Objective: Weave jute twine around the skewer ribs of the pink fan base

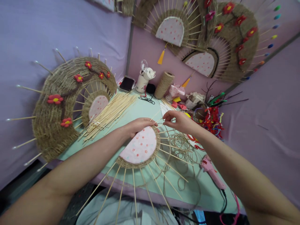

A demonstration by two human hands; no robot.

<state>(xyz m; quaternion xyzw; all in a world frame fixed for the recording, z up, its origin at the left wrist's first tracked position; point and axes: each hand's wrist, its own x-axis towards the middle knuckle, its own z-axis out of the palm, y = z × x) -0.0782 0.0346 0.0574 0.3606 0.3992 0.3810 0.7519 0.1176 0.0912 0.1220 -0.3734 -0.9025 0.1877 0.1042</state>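
A half-round fan frame (142, 145) with a white, red-dotted fabric centre is held over the table's front edge. Rows of twine edge its curve, and thin wooden sticks fan out from it toward me and to the right. My left hand (142, 125) grips the fan at its upper end, with the thumb on top and the other fingers partly hidden beneath. Just to the right, my right hand (177, 120) is closed in a pinch near the upper sticks, seemingly on the twine strand. Loose jute twine (180, 143) lies tangled beside the fan.
A pink glue gun (213, 173) with its cord lies at the right. Wooden sticks (110, 114) are piled at left, beside a finished twine fan (56, 84). At the back stand a twine spool (164, 85), a phone (127, 84) and a white bottle (142, 82). Coloured pipe cleaners (212, 122) heap at right.
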